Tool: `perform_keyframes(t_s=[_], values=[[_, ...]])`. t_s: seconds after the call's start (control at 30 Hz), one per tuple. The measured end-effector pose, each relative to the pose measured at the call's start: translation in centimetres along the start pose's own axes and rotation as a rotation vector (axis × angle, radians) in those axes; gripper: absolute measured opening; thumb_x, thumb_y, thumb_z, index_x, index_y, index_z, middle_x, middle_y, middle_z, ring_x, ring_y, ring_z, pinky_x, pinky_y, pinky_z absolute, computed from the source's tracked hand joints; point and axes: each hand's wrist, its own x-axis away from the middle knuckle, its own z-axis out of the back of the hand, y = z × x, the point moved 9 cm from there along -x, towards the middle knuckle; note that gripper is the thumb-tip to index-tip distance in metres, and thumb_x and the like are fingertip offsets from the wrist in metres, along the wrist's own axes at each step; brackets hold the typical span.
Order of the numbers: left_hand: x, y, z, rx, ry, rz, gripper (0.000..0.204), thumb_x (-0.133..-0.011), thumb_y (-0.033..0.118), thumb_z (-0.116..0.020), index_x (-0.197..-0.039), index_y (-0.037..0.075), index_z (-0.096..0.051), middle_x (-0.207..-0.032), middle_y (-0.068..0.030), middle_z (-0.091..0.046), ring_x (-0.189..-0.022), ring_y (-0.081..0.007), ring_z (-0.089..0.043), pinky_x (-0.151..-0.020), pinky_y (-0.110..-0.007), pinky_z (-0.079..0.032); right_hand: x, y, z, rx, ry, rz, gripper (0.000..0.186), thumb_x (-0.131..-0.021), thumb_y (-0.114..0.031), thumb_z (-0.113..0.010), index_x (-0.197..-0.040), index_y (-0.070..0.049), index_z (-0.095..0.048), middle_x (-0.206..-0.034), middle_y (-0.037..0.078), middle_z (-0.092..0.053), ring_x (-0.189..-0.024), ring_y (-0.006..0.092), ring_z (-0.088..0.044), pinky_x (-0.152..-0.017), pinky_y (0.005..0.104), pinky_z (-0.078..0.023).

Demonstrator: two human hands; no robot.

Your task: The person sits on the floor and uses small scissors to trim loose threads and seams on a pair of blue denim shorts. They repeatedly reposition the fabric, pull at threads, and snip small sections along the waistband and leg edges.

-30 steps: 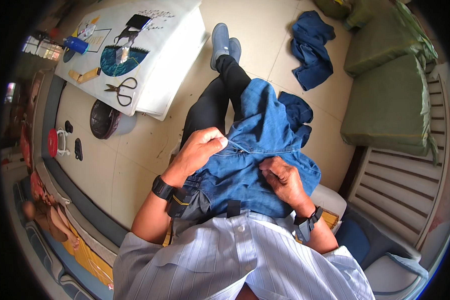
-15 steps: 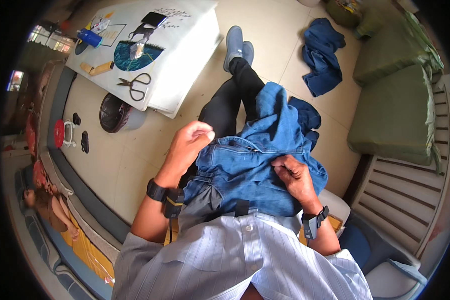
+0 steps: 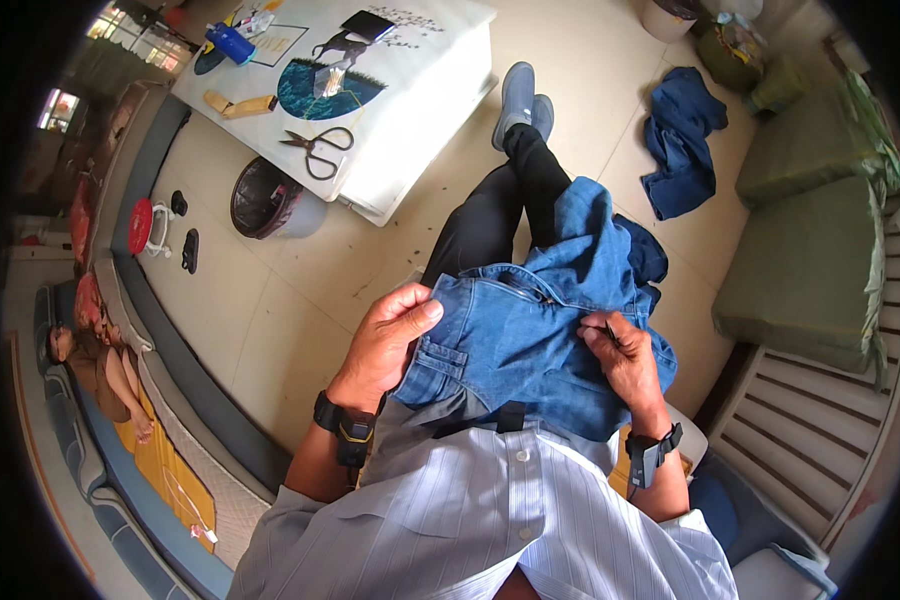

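Observation:
A pair of blue denim jeans [image 3: 530, 330] lies across my lap, waistband and pocket facing up. My left hand [image 3: 390, 340] grips the waistband at its left edge, thumb on top of the cloth. My right hand [image 3: 625, 355] pinches the denim near the fly, holding a small dark thing that looks like a needle; I cannot tell for sure. Both wrists wear dark bands. My legs in black trousers [image 3: 495, 215] stretch out towards the low table.
A low white table [image 3: 410, 110] ahead carries scissors [image 3: 315, 150], a blue bottle [image 3: 232, 42] and small items. A dark bin [image 3: 265, 195] stands beside it. Another blue garment [image 3: 682, 135] lies on the tiled floor. Green cushions [image 3: 810, 250] sit right; a person lies far left.
My left hand came down from its raised position at the jeans and now holds the waistband edge. The jeans have been shifted so the waistband and pocket face up. My right hand stays on the denim.

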Motion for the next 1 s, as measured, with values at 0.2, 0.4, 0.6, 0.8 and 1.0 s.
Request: perform_keyframes(t_s=[0.2, 0.4, 0.6, 0.8, 1.0], values=[[0.7, 2.4, -1.8, 0.027, -0.049, -0.058, 0.012, -0.107, 0.015, -0.069, -0.102, 0.005, -0.067, -0.091, 0.0092, -0.052, -0.083, -0.002, -0.044, -0.076, -0.021, -0.039, 0.8, -3.6, -0.5, -0.101, -0.025, -0.041, 0.021, -0.106, -0.013, -0.071, -0.122, -0.001, -0.072, -0.097, 0.002, -0.073, -0.088, 0.0097, -0.066, -0.081, 0.0274, -0.053], [0.8, 2.4, -2.3, 0.139, -0.039, 0.002, 0.01, -0.107, 0.014, -0.069, -0.109, 0.004, -0.069, -0.091, 0.0097, -0.056, -0.08, -0.0001, -0.047, -0.072, -0.019, -0.041, 0.7, -5.7, -2.1, -0.126, -0.13, -0.001, 0.021, -0.102, -0.007, -0.074, -0.122, -0.001, -0.072, -0.098, 0.002, -0.073, -0.089, 0.0085, -0.065, -0.08, 0.0263, -0.053], [1.0, 1.5, -1.2, 0.171, -0.035, 0.027, 0.015, -0.104, 0.011, -0.07, -0.116, 0.003, -0.069, -0.096, 0.0069, -0.061, -0.084, -0.0023, -0.053, -0.077, -0.02, -0.043, -0.1, -6.5, -4.1, -0.297, -0.183, -0.085, 0.024, -0.098, -0.001, -0.071, -0.122, -0.002, -0.072, -0.1, 0.003, -0.074, -0.077, 0.0044, -0.059, -0.064, 0.0214, -0.046], [2.7, 2.5, -1.4, 0.131, -0.155, -0.038, 0.046, -0.089, -0.002, -0.072, -0.134, 0.0, -0.064, -0.116, -0.0025, -0.069, -0.098, -0.0102, -0.063, -0.088, -0.025, -0.05, -0.4, -6.4, -5.0, -0.257, -0.227, -0.092, 0.019, -0.1, 0.002, -0.071, -0.119, -0.001, -0.072, -0.1, 0.0, -0.071, -0.088, 0.0073, -0.062, -0.08, 0.0246, -0.051], [4.4, 0.4, 0.9, -0.059, -0.039, 0.062, 0.05, -0.092, -0.003, -0.074, -0.14, 0.0, -0.062, -0.115, -0.0023, -0.069, -0.095, -0.0087, -0.062, -0.081, -0.025, -0.049, -0.2, -7.3, -6.4, -0.263, -0.333, -0.187, 0.02, -0.104, -0.011, -0.073, -0.122, -0.001, -0.073, -0.103, 0.004, -0.073, -0.089, 0.0117, -0.066, -0.081, 0.0274, -0.053]])
